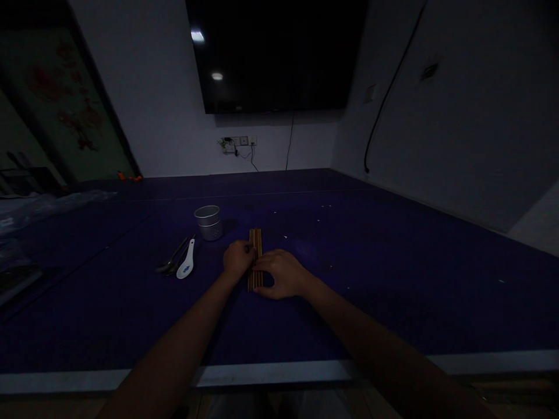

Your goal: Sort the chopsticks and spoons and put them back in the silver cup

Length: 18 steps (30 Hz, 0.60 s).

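Several brown chopsticks (256, 283) lie side by side on the blue tabletop, pointing away from me. My left hand (238, 258) is closed with curled fingers at the upper left of the row, its fingertips against the chopsticks. From the right, my right hand (283, 273) grips the row, thumb at the lower part and fingers across the middle. To the left lies a white ceramic spoon (186, 264) with a blue mark. Beside it are metal spoons (166, 266), partly overlapping. A silver metal cup (209, 223) stands upright behind them.
The blue table (393, 279) has a pale front edge close to me. Small white scraps (285, 237) dot its surface. Clear plastic wrap (48, 205) lies at the far left. Beyond the table are wall sockets (243, 141) with cables and a large dark screen (279, 55).
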### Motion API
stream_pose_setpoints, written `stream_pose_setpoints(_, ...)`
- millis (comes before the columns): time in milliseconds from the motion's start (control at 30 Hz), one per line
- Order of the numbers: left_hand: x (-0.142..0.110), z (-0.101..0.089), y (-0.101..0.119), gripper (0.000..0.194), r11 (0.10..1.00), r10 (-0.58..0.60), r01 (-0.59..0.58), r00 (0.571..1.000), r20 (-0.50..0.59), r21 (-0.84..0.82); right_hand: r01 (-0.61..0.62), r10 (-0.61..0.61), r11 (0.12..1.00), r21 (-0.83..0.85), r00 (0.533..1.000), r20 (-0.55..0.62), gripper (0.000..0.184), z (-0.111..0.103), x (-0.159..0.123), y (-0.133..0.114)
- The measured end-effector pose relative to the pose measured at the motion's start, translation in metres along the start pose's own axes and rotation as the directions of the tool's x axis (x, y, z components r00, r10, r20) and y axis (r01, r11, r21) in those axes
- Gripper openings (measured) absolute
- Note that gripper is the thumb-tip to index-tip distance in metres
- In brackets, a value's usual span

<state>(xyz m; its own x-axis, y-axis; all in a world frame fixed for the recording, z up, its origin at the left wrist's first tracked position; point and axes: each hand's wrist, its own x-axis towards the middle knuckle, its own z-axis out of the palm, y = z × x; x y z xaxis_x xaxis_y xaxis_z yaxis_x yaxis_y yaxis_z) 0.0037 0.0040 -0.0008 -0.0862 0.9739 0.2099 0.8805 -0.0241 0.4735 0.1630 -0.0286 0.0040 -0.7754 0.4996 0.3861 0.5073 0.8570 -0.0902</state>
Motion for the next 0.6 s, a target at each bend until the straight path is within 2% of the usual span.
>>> stream_pose_setpoints(600,0.000,0.001,0.001,0.030,1.000,-0.013,0.013,1.000,-0.001,0.008,-0.023,0.028,0.998,-0.055,0.997,0.076,0.024,-0.006,0.003,-0.011)
